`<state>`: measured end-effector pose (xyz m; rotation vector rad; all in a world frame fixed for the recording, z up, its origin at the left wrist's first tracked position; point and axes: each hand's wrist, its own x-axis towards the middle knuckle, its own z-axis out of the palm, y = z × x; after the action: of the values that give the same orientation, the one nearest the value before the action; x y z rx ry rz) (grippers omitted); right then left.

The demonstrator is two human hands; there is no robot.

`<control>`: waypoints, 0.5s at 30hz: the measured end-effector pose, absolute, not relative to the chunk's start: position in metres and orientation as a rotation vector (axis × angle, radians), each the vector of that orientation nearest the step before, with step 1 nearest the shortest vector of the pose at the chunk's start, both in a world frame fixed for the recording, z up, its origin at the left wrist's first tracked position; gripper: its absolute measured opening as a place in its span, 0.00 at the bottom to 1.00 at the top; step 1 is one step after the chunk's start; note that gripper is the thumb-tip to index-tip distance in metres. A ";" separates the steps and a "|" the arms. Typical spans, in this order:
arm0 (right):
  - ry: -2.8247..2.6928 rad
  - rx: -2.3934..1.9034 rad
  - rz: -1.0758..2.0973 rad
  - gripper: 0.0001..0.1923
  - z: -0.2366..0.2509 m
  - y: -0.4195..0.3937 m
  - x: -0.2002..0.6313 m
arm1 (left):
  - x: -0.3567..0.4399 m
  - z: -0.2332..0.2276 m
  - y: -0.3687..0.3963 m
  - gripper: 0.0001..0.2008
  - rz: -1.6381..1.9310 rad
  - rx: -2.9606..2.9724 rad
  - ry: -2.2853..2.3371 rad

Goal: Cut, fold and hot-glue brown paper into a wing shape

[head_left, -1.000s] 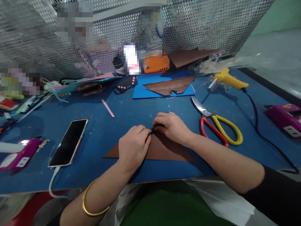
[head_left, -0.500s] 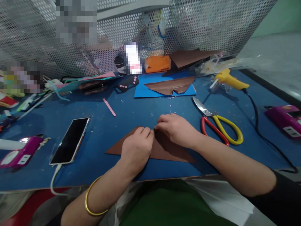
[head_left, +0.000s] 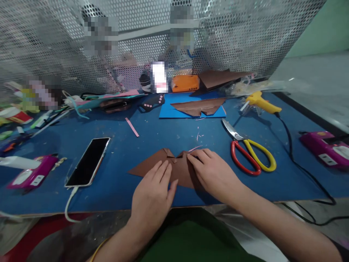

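A brown paper piece (head_left: 152, 163) lies in front of me, wide with pointed sides and small folds around a notch at its top edge. My left hand (head_left: 154, 189) rests on its lower left part, fingers stretched out flat and thumb apart. At the paper's upper right edge, beside the notch, is my right hand (head_left: 209, 169), its bent fingers closed on the folded edge; its thumb is hidden. Behind it, a similar folded brown paper piece (head_left: 199, 107) lies on a blue sheet (head_left: 166, 111). Scissors (head_left: 240, 140) with one red and one yellow handle lie open to the right.
A yellow glue gun (head_left: 261, 102) with a black cord lies at the right, near a purple power strip (head_left: 327, 149). To the left are a charging phone (head_left: 88, 162) and another purple strip (head_left: 38, 174). A pink paper strip (head_left: 132, 127) and scraps lie on the blue table.
My left hand has let go of the top fold and slid down, flattening onto the paper. The folded notch now shows. My right hand has shifted slightly right and down along the edge.
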<state>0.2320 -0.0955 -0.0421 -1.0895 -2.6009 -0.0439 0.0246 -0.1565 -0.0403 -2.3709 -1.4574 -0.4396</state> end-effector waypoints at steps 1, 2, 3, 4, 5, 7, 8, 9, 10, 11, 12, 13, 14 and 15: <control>-2.571 -1.109 -0.062 0.19 -0.043 -0.102 0.230 | 0.018 -0.041 -0.153 0.19 -0.406 -2.401 -1.433; -2.548 -1.122 -0.079 0.18 -0.043 -0.109 0.229 | 0.011 -0.041 -0.149 0.19 -0.379 -2.429 -1.406; -2.532 -1.127 -0.090 0.18 -0.043 -0.116 0.227 | 0.004 -0.041 -0.144 0.20 -0.361 -2.451 -1.407; -2.518 -1.130 -0.085 0.17 -0.043 -0.123 0.227 | -0.003 -0.040 -0.140 0.21 -0.349 -2.464 -1.432; -2.504 -1.130 -0.063 0.17 -0.043 -0.129 0.228 | -0.009 -0.038 -0.135 0.20 -0.350 -2.454 -1.483; -2.467 -1.146 0.005 0.18 -0.044 -0.140 0.234 | -0.019 -0.031 -0.128 0.18 -0.345 -2.417 -1.650; -2.445 -1.161 0.030 0.19 -0.045 -0.145 0.239 | -0.022 -0.027 -0.125 0.18 -0.339 -2.389 -1.752; -2.422 -1.184 0.039 0.20 -0.046 -0.149 0.245 | -0.025 -0.023 -0.122 0.18 -0.326 -2.354 -1.861; -2.399 -1.210 0.026 0.22 -0.048 -0.153 0.252 | -0.026 -0.019 -0.120 0.19 -0.308 -2.320 -1.973; -2.375 -1.239 0.007 0.23 -0.050 -0.156 0.259 | -0.028 -0.015 -0.118 0.20 -0.288 -2.292 -2.081; -2.349 -1.260 -0.016 0.23 -0.052 -0.158 0.265 | -0.029 -0.011 -0.115 0.20 -0.268 -2.281 -2.175; -2.329 -1.270 -0.032 0.23 -0.053 -0.160 0.271 | -0.029 -0.009 -0.113 0.19 -0.251 -2.291 -2.251; -2.312 -1.270 -0.042 0.22 -0.054 -0.162 0.274 | -0.029 -0.006 -0.112 0.17 -0.242 -2.319 -2.308; -2.300 -1.262 -0.045 0.20 -0.055 -0.163 0.276 | -0.030 -0.005 -0.110 0.16 -0.242 -2.353 -2.354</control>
<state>0.2764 -0.1629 -0.0553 -1.2624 -2.2997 -0.0452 -0.0297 -0.1098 -0.0049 -2.3532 -2.3540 -0.2420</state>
